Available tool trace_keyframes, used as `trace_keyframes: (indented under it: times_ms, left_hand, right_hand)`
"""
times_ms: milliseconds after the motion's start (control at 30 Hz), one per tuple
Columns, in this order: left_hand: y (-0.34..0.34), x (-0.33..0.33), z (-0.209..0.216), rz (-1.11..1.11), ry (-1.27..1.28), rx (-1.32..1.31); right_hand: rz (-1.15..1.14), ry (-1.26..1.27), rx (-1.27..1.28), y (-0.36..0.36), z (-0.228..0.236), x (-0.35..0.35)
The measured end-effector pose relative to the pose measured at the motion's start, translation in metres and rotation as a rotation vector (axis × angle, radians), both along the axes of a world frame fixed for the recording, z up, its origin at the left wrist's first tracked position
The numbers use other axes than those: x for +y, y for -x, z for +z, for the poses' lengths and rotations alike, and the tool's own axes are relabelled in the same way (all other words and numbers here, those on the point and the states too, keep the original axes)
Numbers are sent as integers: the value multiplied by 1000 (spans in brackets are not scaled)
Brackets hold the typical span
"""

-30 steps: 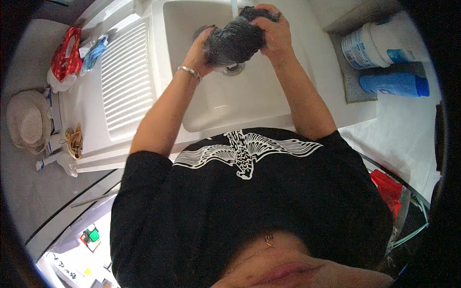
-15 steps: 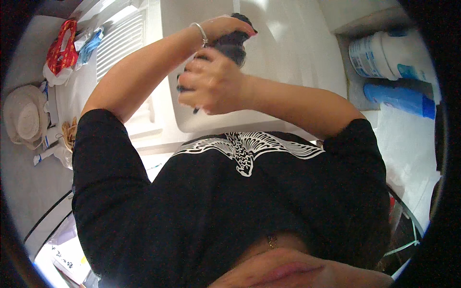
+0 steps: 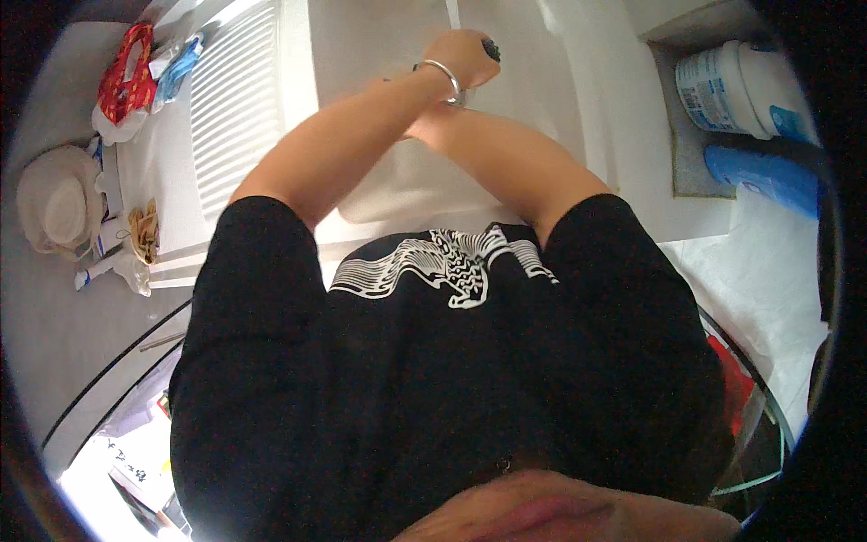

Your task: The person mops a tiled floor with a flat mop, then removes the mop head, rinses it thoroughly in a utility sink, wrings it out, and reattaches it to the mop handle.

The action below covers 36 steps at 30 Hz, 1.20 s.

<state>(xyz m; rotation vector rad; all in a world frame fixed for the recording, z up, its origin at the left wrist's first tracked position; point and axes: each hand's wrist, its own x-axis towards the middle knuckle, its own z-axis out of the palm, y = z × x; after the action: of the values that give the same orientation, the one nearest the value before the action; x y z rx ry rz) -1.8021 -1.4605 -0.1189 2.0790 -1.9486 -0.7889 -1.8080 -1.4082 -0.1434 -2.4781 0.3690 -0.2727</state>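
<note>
My left hand (image 3: 468, 60), with a silver bangle at its wrist, is closed in a fist over the white sink (image 3: 379, 185). A small bunch of black cloth (image 3: 490, 51) shows at the fist's right side; the rest of it is hidden. My forearms cross above the basin. My right hand (image 3: 426, 132) lies behind the left wrist, and its fingers are out of sight. Just past the left fist, a pale narrow streak (image 3: 453, 13) comes down at the top edge; it looks like running water.
A ribbed washboard (image 3: 235, 99) adjoins the sink on the left. Farther left hang a red bag (image 3: 127, 86), a blue cloth (image 3: 179, 72) and a pale hat (image 3: 59, 203). White buckets (image 3: 722, 90) and a blue bottle or packet (image 3: 759, 176) stand to the right.
Both hands have moved apart from their grip on the black cloth. My left fist is now farther right, and my right hand has gone behind the left wrist. The view has shifted slightly.
</note>
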Motion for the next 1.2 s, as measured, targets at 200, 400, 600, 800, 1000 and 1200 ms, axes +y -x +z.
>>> trace_keyframes:
  times_ms: [200, 400, 600, 800, 1000, 1200]
  left_hand:
    - [-41, -18, -24, 294, -152, 412]
    - [-96, -9, -26, 761, -382, 1191]
    - [-76, 26, -47, 1087, -122, 1757]
    - [-54, 44, -70, 989, -417, 1066]
    - [-43, 39, -42, 857, -486, 1896]
    - [-42, 37, -12, 695, -376, 2084]
  right_hand:
    - [321, 630, -71, 21, -2, -6]
    - [-583, 103, -358, 81, 14, -55]
    - [-1322, -712, -237, 99, 14, -123]
    - [-1079, -980, -798, 72, 41, -130]
    - [-1119, -581, -686, 54, 53, -96]
    - [-924, -823, -950, 53, 32, -49]
